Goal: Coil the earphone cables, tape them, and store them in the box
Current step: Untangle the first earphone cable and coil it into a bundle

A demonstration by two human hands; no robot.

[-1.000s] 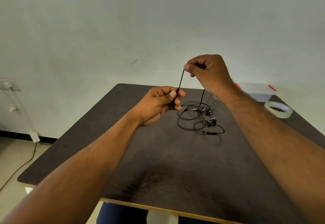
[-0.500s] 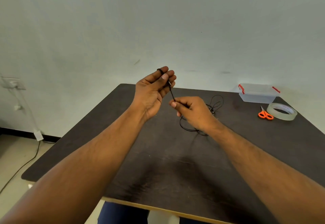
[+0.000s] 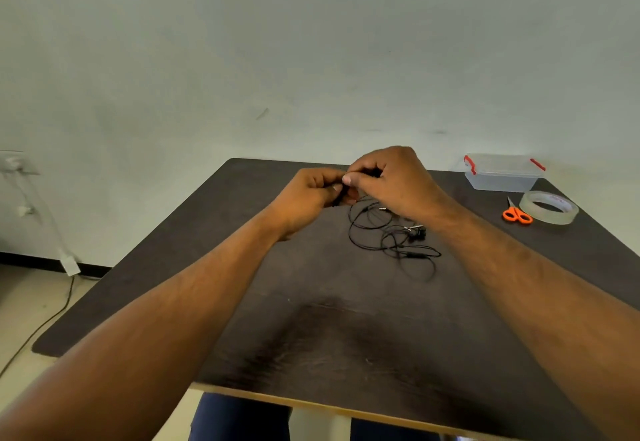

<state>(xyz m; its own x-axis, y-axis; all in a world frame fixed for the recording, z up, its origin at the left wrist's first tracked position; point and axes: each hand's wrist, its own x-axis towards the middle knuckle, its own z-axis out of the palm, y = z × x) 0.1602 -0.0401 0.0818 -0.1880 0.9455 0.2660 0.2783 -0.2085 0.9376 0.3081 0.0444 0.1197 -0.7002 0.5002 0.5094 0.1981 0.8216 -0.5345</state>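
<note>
**Black earphone cable pinched between both hands above a dark surface**

Black, thin and rubbery, the earphone cable (image 3: 388,233) is seen partly lifted and partly lying in loose, irregular loops on the dark wood-grain surface (image 3: 311,336). Its upper end is gripped where the two hands meet, above the far middle of the surface. The left hand (image 3: 311,195) is curled, its fingers (image 3: 334,187) closed on a small bundle of the cable. The right hand (image 3: 391,177) is set against it from the right, thumb and forefinger pressed together on the same strand. A small inline control and earbuds are made out among the loops, just beneath the right wrist.

At the far right corner a clear plastic box (image 3: 502,174) with red latches is placed, lid on. Near it, a wide roll of clear tape (image 3: 549,207) lies flat; faint red print is noticed on its inner core but cannot be read. Orange-handled scissors (image 3: 516,214) are laid just beside the roll, touching or nearly so.

A pale, matte wall is seen behind, and a light wooden edge band runs along the near side of the surface.
</note>
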